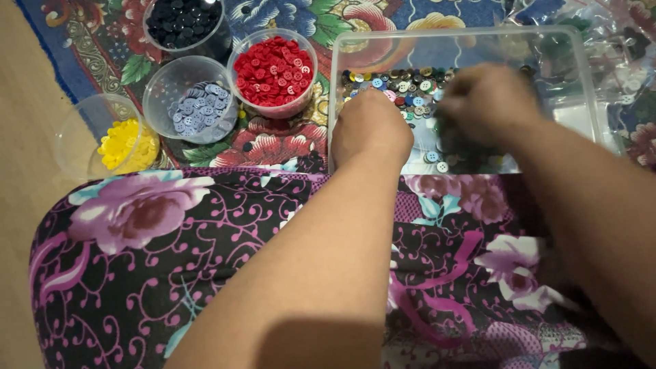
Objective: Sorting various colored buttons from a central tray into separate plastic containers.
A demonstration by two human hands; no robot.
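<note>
Closest to the lens, both bare forearms reach forward over a lap covered in dark cloth [225, 273] printed with purple and pink flowers. Each arm ends inside a clear plastic tray [588, 75] that sits on a floral rug [287, 140].

Her left hand [371, 126] is curled into a loose fist at the near left edge of the tray, knuckles up, fingers tucked under; whether anything is pinched inside it I cannot tell. Just beyond its knuckles lies a scatter of mixed buttons [410, 85], blue, white, green and dark ones spread across the tray bottom.

Her right hand [488, 102] is blurred, hovering over the buttons a little to the right of the left hand, fingers bunched downward together. I cannot make out whether it grips a button. A few loose buttons lie below it, near the tray's front wall.

Off to the left of the left hand stand four clear round cups on the rug. Nearest is the cup of red buttons [273, 72]. Beside that, further left, is a cup of pale blue-grey buttons [199, 109]. Beyond those sits a cup of black buttons [183, 20], and furthest left a cup of yellow buttons [123, 143].

A bare tan floor [24, 171] shows past the rug's edge.
</note>
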